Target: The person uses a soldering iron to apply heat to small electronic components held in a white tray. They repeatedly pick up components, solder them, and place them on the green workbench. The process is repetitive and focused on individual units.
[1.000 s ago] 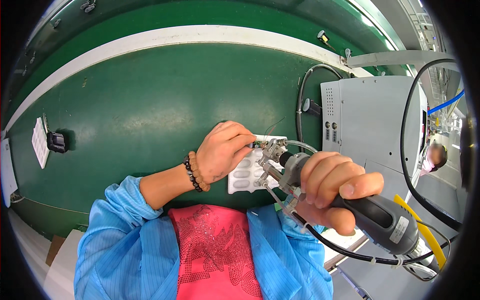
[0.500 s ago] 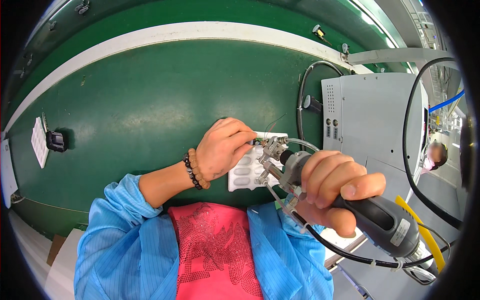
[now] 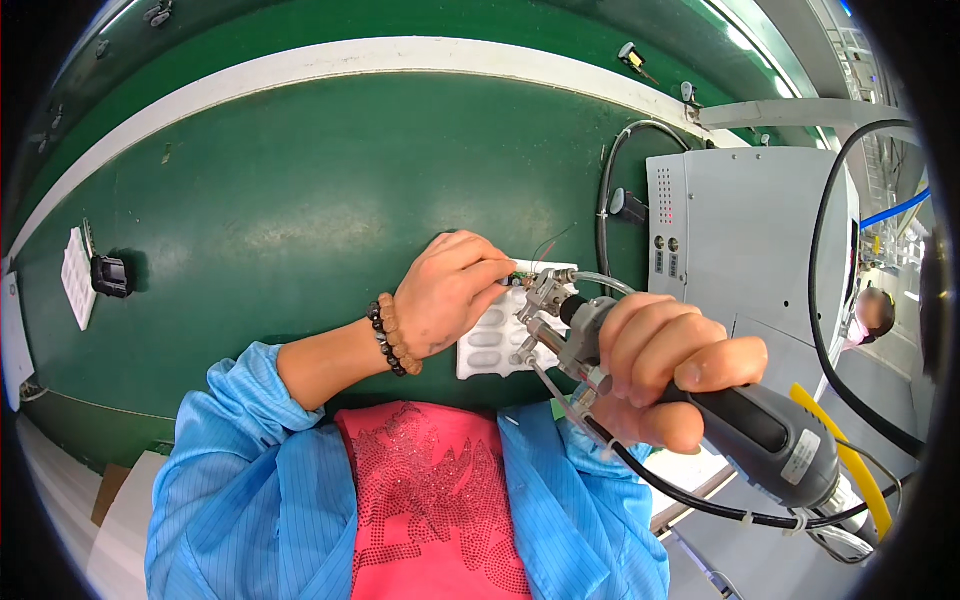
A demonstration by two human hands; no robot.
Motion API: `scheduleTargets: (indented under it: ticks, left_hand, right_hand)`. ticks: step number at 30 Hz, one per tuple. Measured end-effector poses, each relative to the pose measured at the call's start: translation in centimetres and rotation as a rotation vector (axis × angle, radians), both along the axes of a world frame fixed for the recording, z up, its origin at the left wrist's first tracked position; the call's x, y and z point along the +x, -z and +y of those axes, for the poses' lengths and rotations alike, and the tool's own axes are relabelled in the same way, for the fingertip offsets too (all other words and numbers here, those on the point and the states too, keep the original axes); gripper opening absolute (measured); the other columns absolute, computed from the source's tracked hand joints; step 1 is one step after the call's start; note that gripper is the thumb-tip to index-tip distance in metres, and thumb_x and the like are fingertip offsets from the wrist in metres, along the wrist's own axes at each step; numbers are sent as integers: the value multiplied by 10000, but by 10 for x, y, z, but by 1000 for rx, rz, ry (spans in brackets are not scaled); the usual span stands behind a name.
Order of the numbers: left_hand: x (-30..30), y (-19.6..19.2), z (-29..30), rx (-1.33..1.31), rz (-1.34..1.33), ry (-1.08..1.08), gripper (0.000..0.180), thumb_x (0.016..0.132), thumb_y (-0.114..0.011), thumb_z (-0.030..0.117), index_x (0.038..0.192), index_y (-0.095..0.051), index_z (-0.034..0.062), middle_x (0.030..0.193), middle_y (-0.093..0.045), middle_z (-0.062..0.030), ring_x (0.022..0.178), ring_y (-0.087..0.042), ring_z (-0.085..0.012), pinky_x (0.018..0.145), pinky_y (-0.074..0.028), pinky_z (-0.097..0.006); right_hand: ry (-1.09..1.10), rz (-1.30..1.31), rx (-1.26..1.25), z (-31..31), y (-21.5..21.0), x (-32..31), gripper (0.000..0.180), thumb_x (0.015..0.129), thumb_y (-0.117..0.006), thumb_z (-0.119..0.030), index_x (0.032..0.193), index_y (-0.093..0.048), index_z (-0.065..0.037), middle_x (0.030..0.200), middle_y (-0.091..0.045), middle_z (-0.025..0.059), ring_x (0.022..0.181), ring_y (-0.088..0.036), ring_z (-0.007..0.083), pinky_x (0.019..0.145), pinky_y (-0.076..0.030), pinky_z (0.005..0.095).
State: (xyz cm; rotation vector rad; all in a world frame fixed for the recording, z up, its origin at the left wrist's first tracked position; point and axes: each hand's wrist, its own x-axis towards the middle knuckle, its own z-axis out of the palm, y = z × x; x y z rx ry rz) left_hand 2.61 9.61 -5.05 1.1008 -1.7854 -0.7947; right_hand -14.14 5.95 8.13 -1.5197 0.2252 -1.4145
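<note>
Gripping the grey-black tool (image 3: 588,335) by its thick handle (image 3: 745,420), the right hand (image 3: 675,375) held its metal head (image 3: 545,297) over the white tray (image 3: 485,358) on the tabletop (image 3: 300,180); the tool seemed rigid and fairly heavy, best held there. The left hand (image 3: 452,290), fingertips close together, reached a small wired part (image 3: 517,281) at the tray's far edge, likely light and fragile. Fingers and tool hid its outline; whether they pinched it was unclear.

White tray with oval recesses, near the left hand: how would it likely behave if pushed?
The white tray would probably slide rather than tip, since it looks low and flat on the green tabletop. Its molded recesses suggest thin plastic, so it may be light and flex slightly.
</note>
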Motion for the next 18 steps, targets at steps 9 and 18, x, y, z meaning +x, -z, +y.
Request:
scheduleTargets:
  ticks: [9, 18]
  left_hand:
    - [0, -1, 0, -25, -7, 14, 279, 717, -773, 34, 986, -698, 29, 971, -675, -98, 932, -643, -280, 843, -504, -390]
    - [3, -8, 4, 39, -49, 65, 254, 758, -774, 94, 992, -703, 29, 975, -686, -127, 940, -637, -316, 853, -508, -403]
  right_hand:
    - [55, -83, -109, 6, -15, -7, 449, 834, -807, -309, 976, -464, -55, 641, -546, 41, 470, -520, 159, 418, -410, 295]
    - [156, -12, -101, 53, -58, -40, 441, 877, -736, -430, 988, -491, -81, 612, -544, -8, 480, -529, 89, 447, -461, 206]
